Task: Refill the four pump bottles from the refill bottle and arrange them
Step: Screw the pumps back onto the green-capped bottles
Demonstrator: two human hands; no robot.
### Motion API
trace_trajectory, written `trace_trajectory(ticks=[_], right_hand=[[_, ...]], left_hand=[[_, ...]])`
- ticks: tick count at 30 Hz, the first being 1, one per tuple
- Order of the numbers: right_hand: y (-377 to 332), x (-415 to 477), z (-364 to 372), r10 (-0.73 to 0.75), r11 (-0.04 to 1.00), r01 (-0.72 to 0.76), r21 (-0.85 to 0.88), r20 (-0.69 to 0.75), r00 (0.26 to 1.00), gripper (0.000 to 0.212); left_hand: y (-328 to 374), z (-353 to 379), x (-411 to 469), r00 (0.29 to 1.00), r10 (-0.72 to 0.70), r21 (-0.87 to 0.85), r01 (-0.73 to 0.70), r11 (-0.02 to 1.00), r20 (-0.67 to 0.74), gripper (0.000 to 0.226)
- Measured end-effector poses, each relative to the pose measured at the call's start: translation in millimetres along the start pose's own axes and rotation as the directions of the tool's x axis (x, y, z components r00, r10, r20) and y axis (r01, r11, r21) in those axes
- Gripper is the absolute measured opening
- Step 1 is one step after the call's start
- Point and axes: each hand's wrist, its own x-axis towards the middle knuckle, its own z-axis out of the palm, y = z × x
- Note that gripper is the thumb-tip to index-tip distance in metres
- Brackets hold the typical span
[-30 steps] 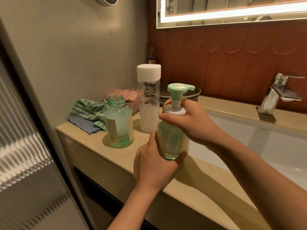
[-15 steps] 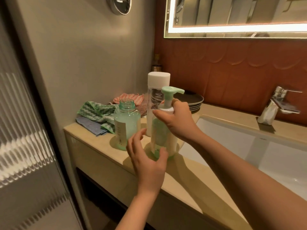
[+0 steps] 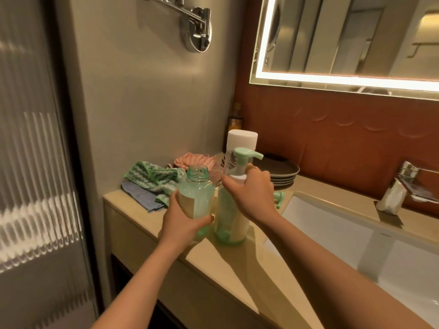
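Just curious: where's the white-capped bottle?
Head view, centre: the white-capped bottle stands on the counter behind the pump bottle the right hand grips, left of the plates.

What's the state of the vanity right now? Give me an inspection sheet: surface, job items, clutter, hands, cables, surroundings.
Surface: beige countertop beside a white sink.
Job's things: open bottle, capless, pale green liquid inside; pump bottle upright beside it; white-capped bottle behind.
Clutter: green cloth, blue cloth, pink cloth, stacked plates.
Hands: left hand grips the open bottle; right hand grips the pump bottle's collar.
Cables: nothing seen.
Surroundings: faucet, lit mirror, chrome wall fixture.
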Motion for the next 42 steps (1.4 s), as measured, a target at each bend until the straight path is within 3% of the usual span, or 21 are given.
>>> trace_trajectory(ticks=[4,9,13,17,22,26,33,39,42], right_hand=[[-4,-2,-3,0.000,0.996,0.003,-0.087,0.038,0.999,0.049],[-2,3,-13,0.049,0.988,-0.023,-0.155,0.162,0.986,0.075],[4,4,-22,0.054,0.998,-0.062,0.016,0.300,0.952,0.083],[14,-4,-50,-0.037,0.970,-0.077,0.232,0.450,0.892,0.080],[54,-2,-95,-0.037,0.983,-0.079,0.168,0.593,0.804,0.062],[87,7,-112,0.047,0.987,-0.126,0.101,0.566,0.823,0.051],[138,25,-70,0.232,0.968,-0.250,-0.012,0.412,0.881,0.054],[159,53,-19,0.371,0.925,-0.379,-0.014,0.238,0.898,0.066],[160,57,-5,0.400,0.917,-0.394,-0.067,0.165,0.902,0.052]], left_hand=[[6,-5,-12,0.999,-0.035,-0.013,0.034,0.999,-0.025,0.089],[13,-10,-50,1.000,-0.008,-0.011,0.008,1.000,-0.018,0.087],[26,0,-81,0.997,0.030,-0.015,-0.028,0.999,0.074,0.083],[37,23,-103,0.982,0.075,-0.004,-0.076,0.997,0.170,0.072],[40,57,-116,0.969,0.051,0.013,-0.056,0.998,0.243,0.093],[43,73,-118,0.959,0.095,0.097,-0.125,0.987,0.266,0.088],[39,78,-123,0.970,0.131,0.358,-0.199,0.912,0.206,0.106],[37,80,-123,0.970,0.141,0.391,-0.210,0.896,0.199,0.097],[37,79,-124,0.967,0.149,0.383,-0.219,0.897,0.205,0.093]])
